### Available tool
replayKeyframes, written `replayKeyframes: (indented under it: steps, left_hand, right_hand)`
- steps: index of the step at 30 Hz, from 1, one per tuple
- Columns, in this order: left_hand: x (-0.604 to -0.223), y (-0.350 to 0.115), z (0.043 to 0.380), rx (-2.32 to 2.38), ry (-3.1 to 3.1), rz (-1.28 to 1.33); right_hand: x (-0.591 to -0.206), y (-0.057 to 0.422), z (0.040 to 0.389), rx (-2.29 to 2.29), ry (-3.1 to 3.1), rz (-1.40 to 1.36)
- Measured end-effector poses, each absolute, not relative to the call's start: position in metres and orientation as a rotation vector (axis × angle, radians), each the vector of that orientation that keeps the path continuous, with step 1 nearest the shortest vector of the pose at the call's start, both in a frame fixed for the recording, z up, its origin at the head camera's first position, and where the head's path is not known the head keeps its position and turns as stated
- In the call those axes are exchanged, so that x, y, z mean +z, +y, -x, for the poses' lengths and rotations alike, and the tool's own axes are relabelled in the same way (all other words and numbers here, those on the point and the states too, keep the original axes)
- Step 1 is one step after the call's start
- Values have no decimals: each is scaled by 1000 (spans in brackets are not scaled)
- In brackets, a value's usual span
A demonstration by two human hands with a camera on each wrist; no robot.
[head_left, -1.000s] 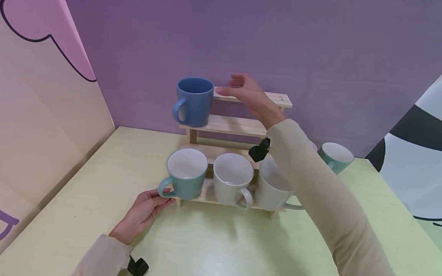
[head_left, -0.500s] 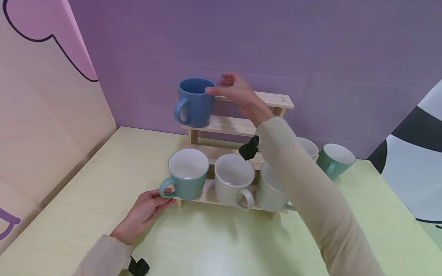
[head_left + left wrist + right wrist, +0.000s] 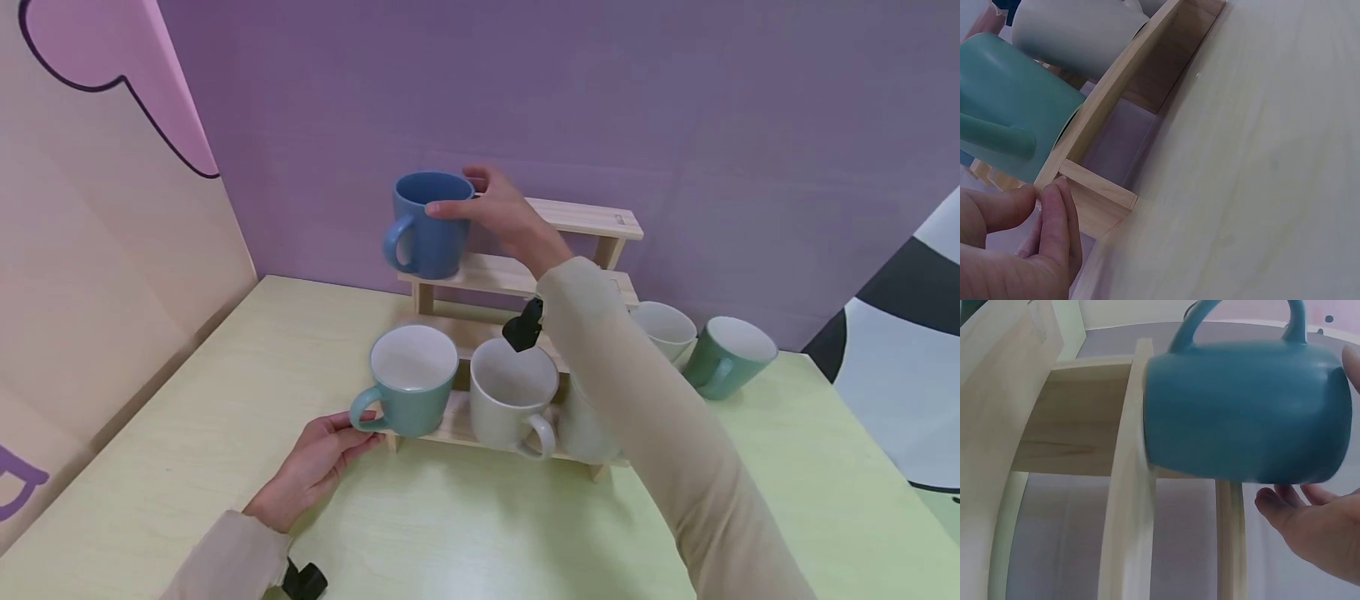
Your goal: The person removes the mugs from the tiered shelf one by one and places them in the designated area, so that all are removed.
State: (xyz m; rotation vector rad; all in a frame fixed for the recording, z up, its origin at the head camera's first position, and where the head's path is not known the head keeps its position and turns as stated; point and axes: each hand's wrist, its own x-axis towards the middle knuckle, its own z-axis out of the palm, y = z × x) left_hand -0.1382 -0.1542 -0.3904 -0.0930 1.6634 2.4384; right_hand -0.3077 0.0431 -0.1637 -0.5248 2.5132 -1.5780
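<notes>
A blue mug (image 3: 438, 243) stands upright at the left end of the second shelf from the top of a wooden tiered rack (image 3: 588, 218). My right hand (image 3: 504, 215) is around the mug's right side near the rim, thumb in front and fingers behind. In the right wrist view, a gap shows between the fingertips (image 3: 1271, 503) and the blue mug (image 3: 1247, 412). With thumb and fingers, my left hand (image 3: 311, 467) pinches the left end of the lowest shelf. Just above it sits a teal mug (image 3: 420, 408), its handle pointing left.
A white mug (image 3: 495, 408) stands beside the teal one on the lowest shelf, and another white mug (image 3: 588, 429) is partly hidden by my right sleeve. Right of the rack, on the table, are a white mug (image 3: 663, 321) and a tilted green mug (image 3: 727, 367). A purple wall rises behind.
My right hand has moved left and slightly down, from beside the blue mug to around its rim. The left hand keeps its hold on the rack.
</notes>
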Motion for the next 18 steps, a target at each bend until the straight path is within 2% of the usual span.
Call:
replayKeyframes:
  steps: [18]
  left_hand:
    - [-390,-154,136,2417,1693,120]
  right_hand:
    - [-174,31,308,-1617,2456,572]
